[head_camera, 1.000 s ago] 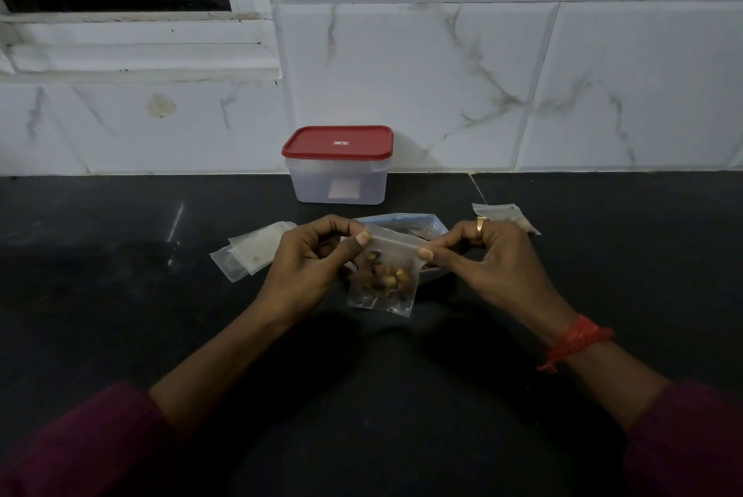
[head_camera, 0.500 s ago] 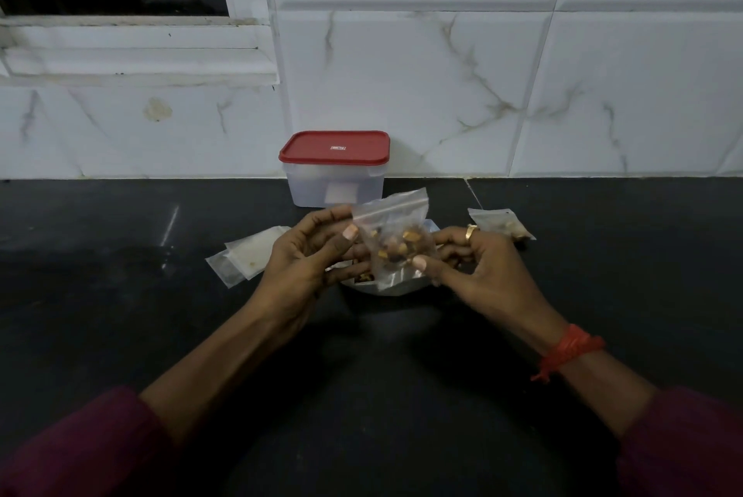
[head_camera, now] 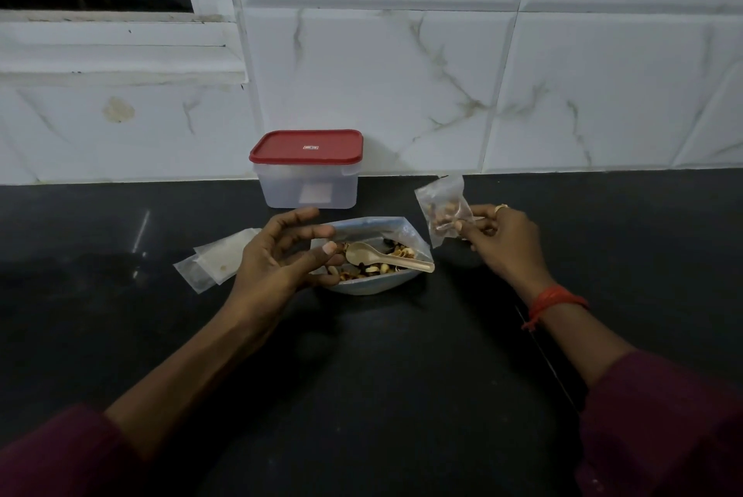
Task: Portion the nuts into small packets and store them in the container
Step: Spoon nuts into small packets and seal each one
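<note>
Pinching a small clear packet point(head_camera: 442, 211) by its lower edge, the right hand point(head_camera: 502, 239) holds it up off the black counter point(head_camera: 362, 376), to the right of everything else. The packet is a thin see-through pouch, tilted a little, with a modest clump of pale brown nuts gathered in its lower half and its top part flat and empty-looking; whether its seal is pressed shut cannot be told. The left hand point(head_camera: 281, 251) is open and grasps nothing, fingers loosely curled, hovering over the left end of the large bag point(head_camera: 374, 283). That bag lies on the counter with its mouth spread wide, holding mixed nuts point(head_camera: 386, 267) and a pale plastic spoon point(head_camera: 382, 257) whose handle points right over the rim. Behind it, against the tiled wall, stands a translucent container point(head_camera: 307, 187) with its red lid point(head_camera: 306, 147) on; its contents are not visible. Left of the bag lie a few flat empty packets point(head_camera: 217, 259), overlapping.
</note>
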The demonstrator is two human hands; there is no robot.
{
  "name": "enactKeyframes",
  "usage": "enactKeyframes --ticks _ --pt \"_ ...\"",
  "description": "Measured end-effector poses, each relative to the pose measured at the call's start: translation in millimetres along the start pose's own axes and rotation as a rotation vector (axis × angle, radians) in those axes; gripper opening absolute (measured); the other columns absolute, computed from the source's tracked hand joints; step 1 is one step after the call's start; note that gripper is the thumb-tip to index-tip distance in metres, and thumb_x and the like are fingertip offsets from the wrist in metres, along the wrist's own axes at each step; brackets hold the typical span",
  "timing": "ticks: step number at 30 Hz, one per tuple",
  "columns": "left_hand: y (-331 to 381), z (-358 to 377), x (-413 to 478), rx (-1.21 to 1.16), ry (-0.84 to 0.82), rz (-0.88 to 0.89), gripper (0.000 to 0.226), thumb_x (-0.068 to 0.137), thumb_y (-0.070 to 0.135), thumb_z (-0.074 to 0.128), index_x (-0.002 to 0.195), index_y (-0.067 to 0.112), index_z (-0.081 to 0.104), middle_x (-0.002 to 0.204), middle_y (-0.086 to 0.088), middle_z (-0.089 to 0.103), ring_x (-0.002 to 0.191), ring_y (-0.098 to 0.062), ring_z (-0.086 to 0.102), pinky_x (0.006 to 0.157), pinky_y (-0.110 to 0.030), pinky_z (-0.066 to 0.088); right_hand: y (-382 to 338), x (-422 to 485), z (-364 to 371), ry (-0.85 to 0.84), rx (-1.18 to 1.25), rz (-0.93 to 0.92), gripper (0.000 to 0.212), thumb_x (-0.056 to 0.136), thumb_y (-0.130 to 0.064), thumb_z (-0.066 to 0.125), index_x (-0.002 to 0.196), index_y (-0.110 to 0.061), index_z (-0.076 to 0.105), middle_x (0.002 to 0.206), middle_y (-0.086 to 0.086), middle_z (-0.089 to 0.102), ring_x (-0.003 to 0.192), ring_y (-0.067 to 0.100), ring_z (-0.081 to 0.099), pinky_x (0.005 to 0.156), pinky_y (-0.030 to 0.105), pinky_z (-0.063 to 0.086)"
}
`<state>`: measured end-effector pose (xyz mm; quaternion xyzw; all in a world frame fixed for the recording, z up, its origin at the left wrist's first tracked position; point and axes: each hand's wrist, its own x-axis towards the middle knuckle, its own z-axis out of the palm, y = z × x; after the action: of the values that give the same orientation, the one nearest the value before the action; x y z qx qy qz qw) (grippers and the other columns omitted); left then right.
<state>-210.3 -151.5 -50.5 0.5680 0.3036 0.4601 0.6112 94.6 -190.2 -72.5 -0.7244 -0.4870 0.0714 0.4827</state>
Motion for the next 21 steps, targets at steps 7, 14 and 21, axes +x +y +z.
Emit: enactKeyframes --ticks 7,14,21 --pt "-1.5 -0.9 0.6 0.019 -0.005 0.013 0.064 0.073 0.013 0.071 0.134 0.018 0.051 0.116 -0.007 0.07 0.095 -0.027 0.074 0.066 -0.033 0.062 3.0 -2.2 -3.5 0.013 -0.359 -0.049 0.047 0.09 -0.053 0.066 0.132 -0.035 0.06 0.097 -0.01 0.074 0.108 0.019 0.066 0.087 0.037 0.049" --pt "3.0 -5.0 2.7 0.046 0.1 0.032 0.051 0.082 0.011 0.071 0.13 0.02 0.056 0.107 -0.005 0.072 0.079 -0.018 0.071 0.056 -0.03 0.059 7.0 -0.7 -8.9 0.074 -0.413 -0.122 0.039 0.09 -0.042 0.069 0.128 -0.035 0.061 0.104 -0.01 0.068 0.106 0.017 0.064 0.091 0.042 0.052" --pt "2.6 -48.2 23.3 0.703 0.479 0.275 0.031 0.09 0.017 0.071 0.118 0.02 0.059 0.099 0.009 0.065 0.086 -0.008 0.066 0.077 -0.033 0.058 -12.7 -10.0 -3.8 0.142 -0.288 -0.267 0.026 0.086 -0.03 0.068 0.112 -0.036 0.067 0.091 -0.013 0.064 0.075 0.01 0.06 0.087 0.046 0.052"
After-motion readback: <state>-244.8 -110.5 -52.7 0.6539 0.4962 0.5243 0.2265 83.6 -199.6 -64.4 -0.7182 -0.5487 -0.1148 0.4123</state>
